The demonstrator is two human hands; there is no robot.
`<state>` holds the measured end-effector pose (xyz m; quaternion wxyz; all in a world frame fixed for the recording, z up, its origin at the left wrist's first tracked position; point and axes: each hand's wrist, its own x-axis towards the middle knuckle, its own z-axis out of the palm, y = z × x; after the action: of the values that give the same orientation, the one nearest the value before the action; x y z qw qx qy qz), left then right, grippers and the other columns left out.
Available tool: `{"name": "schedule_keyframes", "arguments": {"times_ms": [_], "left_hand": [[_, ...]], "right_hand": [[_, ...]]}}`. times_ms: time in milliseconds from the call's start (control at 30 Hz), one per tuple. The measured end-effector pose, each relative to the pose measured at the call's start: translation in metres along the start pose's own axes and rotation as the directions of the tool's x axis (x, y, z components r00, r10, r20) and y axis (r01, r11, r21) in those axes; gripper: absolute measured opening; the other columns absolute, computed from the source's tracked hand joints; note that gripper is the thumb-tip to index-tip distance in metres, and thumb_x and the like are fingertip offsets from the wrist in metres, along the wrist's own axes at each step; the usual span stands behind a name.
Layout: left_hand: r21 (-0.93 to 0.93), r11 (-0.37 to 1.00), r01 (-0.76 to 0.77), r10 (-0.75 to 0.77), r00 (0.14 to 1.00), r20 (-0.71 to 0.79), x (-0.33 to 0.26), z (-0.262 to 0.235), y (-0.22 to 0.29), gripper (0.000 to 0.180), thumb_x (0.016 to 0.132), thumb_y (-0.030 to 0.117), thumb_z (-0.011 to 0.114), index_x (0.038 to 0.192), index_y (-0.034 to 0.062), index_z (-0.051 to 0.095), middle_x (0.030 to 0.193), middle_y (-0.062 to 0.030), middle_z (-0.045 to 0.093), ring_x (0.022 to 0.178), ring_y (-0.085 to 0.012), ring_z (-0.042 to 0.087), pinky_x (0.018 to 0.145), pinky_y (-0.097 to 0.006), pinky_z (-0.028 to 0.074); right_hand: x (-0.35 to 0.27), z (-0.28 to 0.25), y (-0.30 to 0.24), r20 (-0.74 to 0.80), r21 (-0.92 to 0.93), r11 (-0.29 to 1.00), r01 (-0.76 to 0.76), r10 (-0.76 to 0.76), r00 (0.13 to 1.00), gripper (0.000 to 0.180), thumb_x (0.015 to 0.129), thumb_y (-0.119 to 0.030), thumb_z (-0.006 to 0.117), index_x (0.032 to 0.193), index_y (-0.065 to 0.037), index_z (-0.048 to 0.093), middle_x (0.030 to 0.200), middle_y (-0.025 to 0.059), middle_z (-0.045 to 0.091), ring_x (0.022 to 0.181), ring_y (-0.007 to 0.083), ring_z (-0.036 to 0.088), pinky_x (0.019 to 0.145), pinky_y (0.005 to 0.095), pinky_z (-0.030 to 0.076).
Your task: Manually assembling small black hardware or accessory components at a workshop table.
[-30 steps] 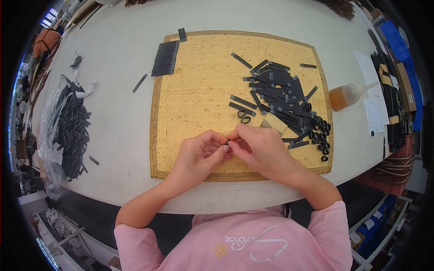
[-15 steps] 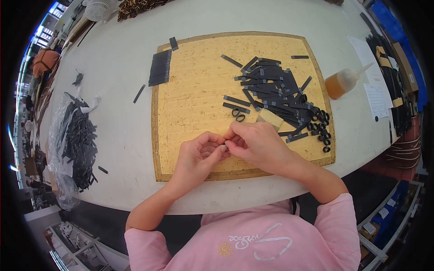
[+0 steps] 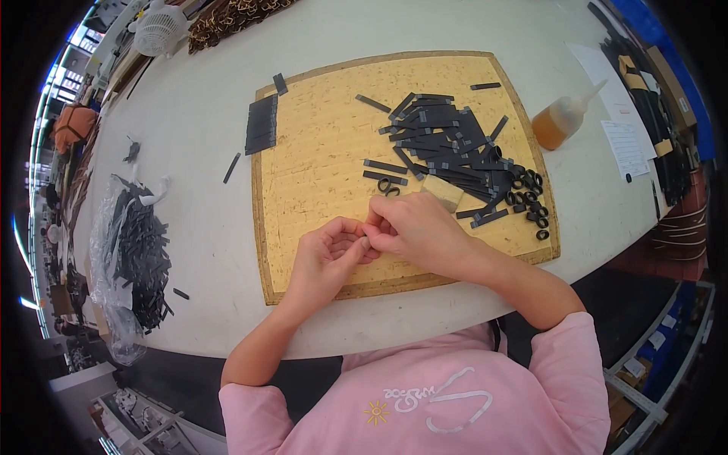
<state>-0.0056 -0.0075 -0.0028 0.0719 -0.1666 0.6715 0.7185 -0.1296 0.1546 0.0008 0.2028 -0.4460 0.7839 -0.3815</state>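
Note:
My left hand [image 3: 327,256] and my right hand [image 3: 426,233] meet fingertip to fingertip over the near part of a yellow board [image 3: 315,171]. Between them they pinch a small black piece, nearly all hidden by the fingers; its shape cannot be made out. Just beyond my right hand lie black rings [image 3: 384,184] and a pale, flat block [image 3: 442,192]. Farther right spreads a loose heap of black strips [image 3: 447,140] with grey ends. More small black rings [image 3: 531,199] are gathered by the board's right edge.
A neat row of black strips [image 3: 262,125] lies at the board's far left corner. An amber-filled squeeze bottle [image 3: 557,125] stands right of the board, near paper sheets [image 3: 628,148]. At left, a clear plastic bag [image 3: 106,265] holds many black strips. A white fan [image 3: 158,30] is at the back.
The view has shifted and turned slightly. Both hands keep their pinch on the small black piece, which is now more covered by the fingers. The strips and rings lie as before.

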Motion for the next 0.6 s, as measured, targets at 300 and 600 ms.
{"name": "schedule_keyframes", "arguments": {"times_ms": [300,600], "left_hand": [[-0.154,0.988,-0.010,0.022,0.997,0.076,0.001,-0.009,-0.003,0.017,0.104,0.008,0.058,0.115,-0.0048,0.057,0.110,-0.0125,0.069,0.102,-0.0160,0.070,0.091,-0.029,0.059],[-0.091,0.989,-0.120,0.112,0.990,-0.089,-0.006,0.005,-0.005,0.015,0.106,0.016,0.058,0.098,0.0057,0.050,0.083,0.0019,0.057,0.073,-0.0023,0.054,0.064,-0.019,0.044]], "right_hand": [[-0.011,-0.009,0.000,0.086,0.319,0.935,-0.152,0.131,0.988,0.014,0.098,-0.010,0.063,0.106,-0.001,0.070,0.086,0.0078,0.076,0.082,0.0154,0.074,0.074,0.0275,0.056],[-0.013,0.019,-0.017,-0.088,0.312,0.950,-0.005,0.034,0.996,0.026,0.089,-0.016,0.075,0.102,-0.003,0.056,0.082,0.0087,0.066,0.073,0.0226,0.070,0.061,0.0347,0.055]]}}
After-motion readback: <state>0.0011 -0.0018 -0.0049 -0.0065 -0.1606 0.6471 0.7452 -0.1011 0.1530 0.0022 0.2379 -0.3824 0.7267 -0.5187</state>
